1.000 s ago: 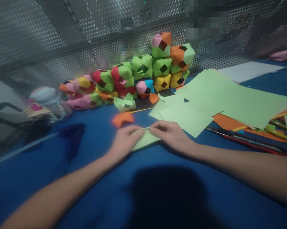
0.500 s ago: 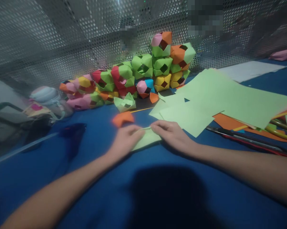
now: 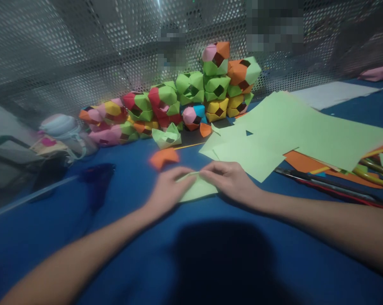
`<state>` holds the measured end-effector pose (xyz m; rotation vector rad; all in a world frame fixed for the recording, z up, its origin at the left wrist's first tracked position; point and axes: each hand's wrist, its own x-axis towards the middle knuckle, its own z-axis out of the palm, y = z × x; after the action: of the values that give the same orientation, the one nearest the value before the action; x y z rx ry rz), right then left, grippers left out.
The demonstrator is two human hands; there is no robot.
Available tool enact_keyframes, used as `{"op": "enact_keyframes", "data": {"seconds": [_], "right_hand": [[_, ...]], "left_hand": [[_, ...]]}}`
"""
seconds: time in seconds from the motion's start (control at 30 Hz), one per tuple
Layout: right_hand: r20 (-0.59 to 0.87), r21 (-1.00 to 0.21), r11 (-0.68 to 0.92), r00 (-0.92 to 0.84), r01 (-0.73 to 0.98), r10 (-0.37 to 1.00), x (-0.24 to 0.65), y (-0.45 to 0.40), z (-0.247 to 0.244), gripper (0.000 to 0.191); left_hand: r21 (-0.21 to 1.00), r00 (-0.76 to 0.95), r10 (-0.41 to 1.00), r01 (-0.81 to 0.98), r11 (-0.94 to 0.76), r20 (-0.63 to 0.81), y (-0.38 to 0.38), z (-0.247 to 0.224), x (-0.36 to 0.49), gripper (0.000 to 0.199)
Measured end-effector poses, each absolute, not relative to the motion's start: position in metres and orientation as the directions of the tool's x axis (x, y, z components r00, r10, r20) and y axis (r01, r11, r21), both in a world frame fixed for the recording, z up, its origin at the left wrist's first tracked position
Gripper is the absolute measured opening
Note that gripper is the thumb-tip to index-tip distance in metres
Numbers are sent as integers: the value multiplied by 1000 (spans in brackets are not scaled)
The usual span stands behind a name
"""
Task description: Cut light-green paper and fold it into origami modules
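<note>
A small light-green paper lies on the blue table surface between my hands, its far edge folded or raised. My left hand pinches its left side, thumb on top. On the right side, the thumb and fingers of my right hand close on the paper's far edge, near the left thumb tip. Just beyond my left hand rests an orange folded piece. A pale green open paper shape sits behind it.
Stacked colourful paper cubes line a perforated metal screen. Large green sheets spread at the right, with scissors before them. At the left are a jar-like container and a dark blue object.
My left thumb has slid slightly right along the paper's far edge. The small paper has shifted a little toward me and to the right.
</note>
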<state>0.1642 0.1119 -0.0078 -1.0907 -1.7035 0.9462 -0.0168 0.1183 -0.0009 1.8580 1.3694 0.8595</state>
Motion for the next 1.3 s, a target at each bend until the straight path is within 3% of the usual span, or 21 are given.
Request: {"op": "enact_keyframes", "data": {"seconds": [0.3,0.63,0.87,1.1,1.17,1.3], "right_hand": [[380,-852,453,-283,264,880,163,115,-16,15],[365,-862,412,-204,294,908,166,115,-13,15],[352,-871,387,-165,302,921,164,116,-13,14],[347,-879,360,-99,314,933,166,120,-15,13],[394,-849,419,-141,323,908,166,120,-16,14],[489,-780,543,-239,312,839,165,119,-18,16]], "left_hand": [[838,266,957,491,-239,117,118,-3,-17,21],[889,294,955,423,-177,51,121,-2,-21,32],[984,244,969,168,-64,22,124,-11,-25,44],[991,130,984,43,-129,122,128,-12,-26,36],[983,153,979,104,-152,135,127,-9,-23,36],[878,249,951,395,-271,182,122,-6,-18,25]]}}
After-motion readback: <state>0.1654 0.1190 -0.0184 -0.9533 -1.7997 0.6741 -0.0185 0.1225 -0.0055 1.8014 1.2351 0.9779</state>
